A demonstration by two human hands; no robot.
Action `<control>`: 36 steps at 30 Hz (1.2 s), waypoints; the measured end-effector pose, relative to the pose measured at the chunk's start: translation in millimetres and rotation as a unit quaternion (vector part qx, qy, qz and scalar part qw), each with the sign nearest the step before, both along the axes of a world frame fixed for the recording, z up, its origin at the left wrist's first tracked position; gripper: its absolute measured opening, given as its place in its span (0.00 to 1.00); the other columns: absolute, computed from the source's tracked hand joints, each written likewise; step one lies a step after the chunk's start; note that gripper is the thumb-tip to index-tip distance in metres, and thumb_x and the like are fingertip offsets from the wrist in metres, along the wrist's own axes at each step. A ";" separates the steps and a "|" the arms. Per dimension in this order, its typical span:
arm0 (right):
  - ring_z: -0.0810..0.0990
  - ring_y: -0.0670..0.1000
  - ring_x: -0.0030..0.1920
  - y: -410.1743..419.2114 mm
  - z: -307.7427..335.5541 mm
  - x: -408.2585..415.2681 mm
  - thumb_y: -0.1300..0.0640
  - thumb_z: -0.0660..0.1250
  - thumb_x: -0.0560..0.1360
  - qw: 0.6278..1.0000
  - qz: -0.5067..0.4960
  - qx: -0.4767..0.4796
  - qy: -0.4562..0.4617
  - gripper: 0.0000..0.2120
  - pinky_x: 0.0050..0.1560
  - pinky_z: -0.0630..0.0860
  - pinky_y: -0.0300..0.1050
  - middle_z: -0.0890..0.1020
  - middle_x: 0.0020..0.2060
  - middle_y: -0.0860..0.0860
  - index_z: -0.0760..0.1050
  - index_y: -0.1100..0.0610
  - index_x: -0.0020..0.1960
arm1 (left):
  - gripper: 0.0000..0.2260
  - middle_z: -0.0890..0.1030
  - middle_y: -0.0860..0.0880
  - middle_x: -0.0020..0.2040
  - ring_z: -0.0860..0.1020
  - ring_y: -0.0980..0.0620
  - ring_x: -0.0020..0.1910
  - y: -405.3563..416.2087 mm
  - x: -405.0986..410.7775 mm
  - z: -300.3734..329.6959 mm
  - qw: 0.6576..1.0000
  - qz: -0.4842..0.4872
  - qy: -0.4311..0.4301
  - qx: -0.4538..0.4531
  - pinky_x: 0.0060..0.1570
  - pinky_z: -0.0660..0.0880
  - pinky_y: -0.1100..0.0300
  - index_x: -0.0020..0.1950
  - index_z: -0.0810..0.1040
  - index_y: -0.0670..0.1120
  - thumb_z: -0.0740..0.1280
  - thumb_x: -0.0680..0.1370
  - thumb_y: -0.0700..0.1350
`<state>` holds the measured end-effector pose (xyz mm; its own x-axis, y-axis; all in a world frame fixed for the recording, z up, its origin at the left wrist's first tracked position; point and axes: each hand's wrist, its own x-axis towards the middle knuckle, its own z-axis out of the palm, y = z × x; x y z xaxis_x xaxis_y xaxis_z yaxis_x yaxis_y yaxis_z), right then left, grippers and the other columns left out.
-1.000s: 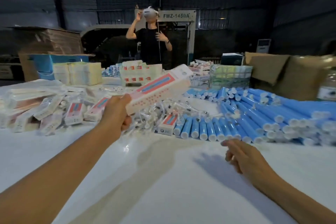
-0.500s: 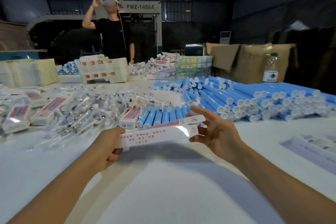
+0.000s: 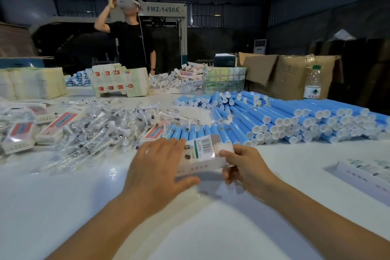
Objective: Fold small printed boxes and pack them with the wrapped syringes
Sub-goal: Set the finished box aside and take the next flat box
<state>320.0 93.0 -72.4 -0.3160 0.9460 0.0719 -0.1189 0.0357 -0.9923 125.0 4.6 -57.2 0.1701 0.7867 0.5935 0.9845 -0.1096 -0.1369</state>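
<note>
Folding step: left hand (image 3: 157,172) and right hand (image 3: 245,168) both pinch one box (image 3: 201,154) between them; next, likely squaring it open for a syringe (image 3: 95,133).

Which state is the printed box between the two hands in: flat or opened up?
Opened up: the box shows a barcoded top and a side wall, pinched between left hand and right hand.

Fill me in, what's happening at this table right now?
A person is working a small printed box between both hands just above the white table. The left hand grips one end, the right hand pinches the other, barcode side up. Nothing shows it packed yet. The wrapped syringes lie heaped to the left, blue tubes are stacked to the right, and finished boxes sit at far left. Another person stands across the table.
</note>
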 end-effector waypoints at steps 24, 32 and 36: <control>0.73 0.60 0.47 182.5 103.6 96.4 0.67 0.58 0.75 0.646 -0.293 0.200 -0.676 0.04 0.45 0.71 0.49 0.78 0.48 0.60 0.69 0.62 0.43 | 0.38 0.79 0.50 0.32 0.77 0.53 0.25 37.2 19.6 -32.9 0.989 -0.102 0.055 0.090 0.27 0.72 0.68 0.38 0.84 0.42 0.41 0.79 0.64; 0.75 0.59 0.47 196.8 98.4 95.9 0.63 0.60 0.74 0.617 -0.273 0.131 -0.727 0.05 0.43 0.72 0.48 0.77 0.51 0.59 0.74 0.60 0.48 | 0.36 0.79 0.50 0.34 0.77 0.52 0.26 44.2 13.9 -38.4 0.989 -0.111 0.070 0.065 0.27 0.72 0.67 0.41 0.84 0.43 0.43 0.78 0.64; 0.76 0.56 0.42 194.5 104.2 96.8 0.63 0.60 0.75 0.613 -0.254 0.117 -0.739 0.04 0.41 0.72 0.47 0.77 0.43 0.54 0.73 0.60 0.46 | 0.37 0.80 0.51 0.34 0.77 0.53 0.26 41.2 15.9 -35.2 0.990 -0.103 0.070 0.063 0.27 0.73 0.67 0.40 0.84 0.42 0.41 0.78 0.64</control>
